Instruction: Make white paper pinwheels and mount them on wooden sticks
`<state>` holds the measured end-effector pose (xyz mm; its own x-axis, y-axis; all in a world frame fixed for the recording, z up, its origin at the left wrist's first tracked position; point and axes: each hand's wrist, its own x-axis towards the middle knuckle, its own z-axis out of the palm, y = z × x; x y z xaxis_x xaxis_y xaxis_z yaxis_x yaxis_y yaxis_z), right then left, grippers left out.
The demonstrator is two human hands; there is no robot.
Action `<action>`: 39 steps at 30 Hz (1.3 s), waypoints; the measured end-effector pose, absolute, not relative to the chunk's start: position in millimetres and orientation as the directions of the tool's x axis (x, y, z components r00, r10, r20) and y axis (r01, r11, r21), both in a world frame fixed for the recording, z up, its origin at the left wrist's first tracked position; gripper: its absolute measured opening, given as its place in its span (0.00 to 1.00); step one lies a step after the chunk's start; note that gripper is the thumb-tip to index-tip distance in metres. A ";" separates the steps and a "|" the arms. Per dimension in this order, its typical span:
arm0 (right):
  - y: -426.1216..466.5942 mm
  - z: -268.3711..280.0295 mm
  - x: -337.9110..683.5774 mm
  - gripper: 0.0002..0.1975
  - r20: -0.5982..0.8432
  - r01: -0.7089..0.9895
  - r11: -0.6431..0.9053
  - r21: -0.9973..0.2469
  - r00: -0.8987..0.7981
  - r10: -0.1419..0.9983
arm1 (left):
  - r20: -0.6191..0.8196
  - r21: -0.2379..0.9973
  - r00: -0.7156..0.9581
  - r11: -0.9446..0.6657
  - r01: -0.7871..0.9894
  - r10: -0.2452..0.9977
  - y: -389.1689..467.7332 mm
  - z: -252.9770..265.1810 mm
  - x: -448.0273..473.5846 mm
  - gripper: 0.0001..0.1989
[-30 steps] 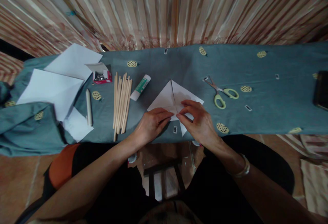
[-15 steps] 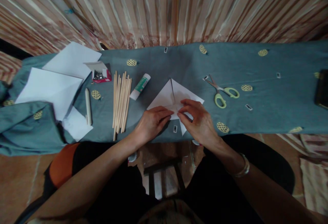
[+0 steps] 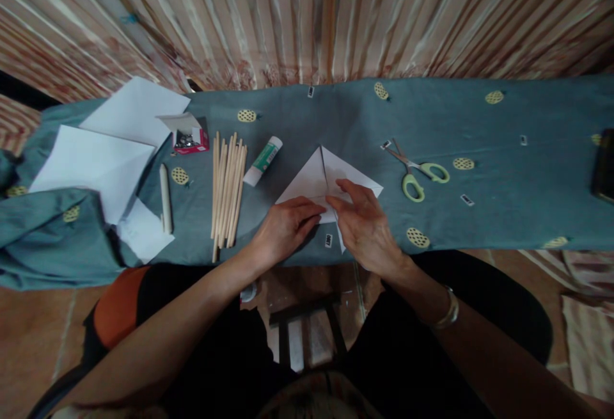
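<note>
A folded white sheet of paper [image 3: 304, 179] lies on the cloth in front of me, cut or creased along lines that meet near its middle. My left hand [image 3: 286, 226] is closed, thumb and index finger pinched at the paper's near left part. Over the near right part rests my right hand [image 3: 362, 222], its fingers apart and their tips on the paper near the centre. That hand hides part of the sheet, and a narrow paper point shows below it. Green-handled scissors [image 3: 412, 173] lie to the right, and a glue stick [image 3: 263, 161] to the left.
Left of the glue stick lies a bundle of wooden sticks [image 3: 228, 192]. Further left are a pale stick-like tool [image 3: 165, 198], a small red box [image 3: 190, 141] of metal bits and white paper sheets [image 3: 96, 163]. A dark object [image 3: 603, 164] sits at the right edge.
My right hand has gone from a pinch at the paper's centre to spread fingers lying flatter on it. The left hand stays in place.
</note>
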<state>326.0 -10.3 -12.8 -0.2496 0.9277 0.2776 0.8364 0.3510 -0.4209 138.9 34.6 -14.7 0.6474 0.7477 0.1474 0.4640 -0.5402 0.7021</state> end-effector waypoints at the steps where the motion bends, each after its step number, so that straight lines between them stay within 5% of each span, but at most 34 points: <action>1: -10.2 -13.9 326.0 0.17 0.274 0.847 0.357 -0.395 -0.262 0.925 | 0.150 0.703 0.649 -0.542 0.460 0.746 34.7 -15.2 138.7 0.11; 8: -11.6 -23.8 320.9 0.19 0.246 0.891 0.374 -0.257 -0.314 0.917 | 0.174 0.679 0.652 -0.569 0.463 0.738 33.4 -16.2 139.3 0.11; 21: -12.9 -30.3 311.2 0.25 0.265 0.833 0.469 -0.294 -0.400 0.877 | 0.169 0.493 0.717 -0.688 0.533 0.676 29.1 -18.2 139.3 0.09; 30: 14.3 -15.1 344.9 0.21 0.347 0.828 0.302 -0.472 -0.140 0.927 | 0.208 0.415 0.736 -0.740 0.530 0.644 29.1 -17.0 139.4 0.09; 39: 31.5 -7.6 372.9 0.21 0.163 0.812 0.056 -0.581 0.049 0.985 | 0.260 0.213 0.781 -0.822 0.527 0.568 35.7 -5.8 129.5 0.09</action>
<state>372.9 31.5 -7.6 0.0491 0.9854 0.1629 0.8121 0.0556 -0.5808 129.5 35.7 -5.8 0.7807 0.5681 0.2603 0.5274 -0.8225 0.2131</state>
